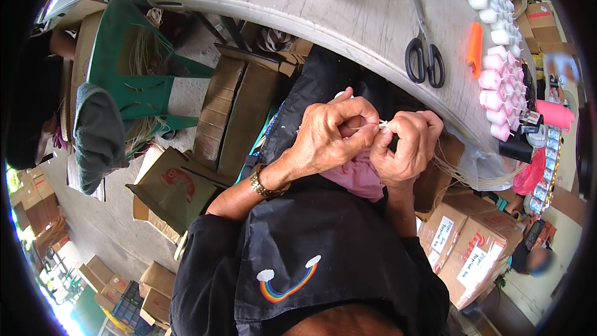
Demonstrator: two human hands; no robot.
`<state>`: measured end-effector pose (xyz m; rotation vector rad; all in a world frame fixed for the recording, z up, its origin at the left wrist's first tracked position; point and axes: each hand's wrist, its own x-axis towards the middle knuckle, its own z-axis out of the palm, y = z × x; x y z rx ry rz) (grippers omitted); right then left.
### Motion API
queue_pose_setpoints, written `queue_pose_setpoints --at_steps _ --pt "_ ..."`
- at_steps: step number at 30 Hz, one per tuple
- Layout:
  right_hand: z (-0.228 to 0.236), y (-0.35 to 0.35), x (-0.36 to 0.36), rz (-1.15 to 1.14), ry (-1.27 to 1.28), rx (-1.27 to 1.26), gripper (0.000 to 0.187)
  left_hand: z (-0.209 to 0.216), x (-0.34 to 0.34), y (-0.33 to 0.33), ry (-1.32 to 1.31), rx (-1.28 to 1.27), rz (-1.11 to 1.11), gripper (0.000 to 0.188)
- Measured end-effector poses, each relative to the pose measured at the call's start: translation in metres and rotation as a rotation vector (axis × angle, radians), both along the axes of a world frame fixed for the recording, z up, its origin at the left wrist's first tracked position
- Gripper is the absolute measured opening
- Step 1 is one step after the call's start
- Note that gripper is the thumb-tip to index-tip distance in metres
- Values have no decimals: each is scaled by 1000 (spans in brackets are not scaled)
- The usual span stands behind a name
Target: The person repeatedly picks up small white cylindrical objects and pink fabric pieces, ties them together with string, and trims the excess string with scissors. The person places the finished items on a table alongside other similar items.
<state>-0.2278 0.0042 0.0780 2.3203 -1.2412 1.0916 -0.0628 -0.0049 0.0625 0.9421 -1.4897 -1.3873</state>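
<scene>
My left hand [336,127], with a gold-coloured watch at the wrist, is closed above my lap, its thumb and forefinger pinching a thin pale cord. Facing it, my right hand [407,144] pinches the same cord, where a small white knot or loop [383,124] shows between the fingertips. A bit of something white and rounded peeks out behind the left knuckles; I cannot tell whether it is held. Pink cloth [359,177] lies on my lap below the hands. Beyond the right hand hangs a bundle of loose beige strands [463,175].
On the grey table ahead lie black-handled scissors [425,56], an orange cutter [474,50], and rows of white and pink rounded pieces [493,87]. Cardboard boxes [476,242] stand at my right. Left are a green chair [146,96], an open carton [174,190], and another person's arm [61,43].
</scene>
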Motion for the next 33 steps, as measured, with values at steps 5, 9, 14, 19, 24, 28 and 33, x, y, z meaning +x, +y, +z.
queue_pose_setpoints --at_steps 5,9,14,19,24,28,33 --pt "3 1 0 -27 26 -6 6 -1 1 1 162 126 -38 9" --pt "3 2 -2 -35 37 11 6 -1 3 2 162 98 -26 11" --pt "4 4 -2 -5 -146 171 9 -1 12 -4 45 28 9 5" --pt "8 14 2 80 -566 625 21 -2 10 -5 6 -69 6 6" --pt "12 15 -1 51 -241 429 21 0 13 -5 -55 -121 -3 5" --pt "9 13 2 56 -208 383 23 4 15 -4 -127 -157 -7 5" --pt "11 20 5 47 -299 383 24 5 16 0 -131 -157 -9 6"
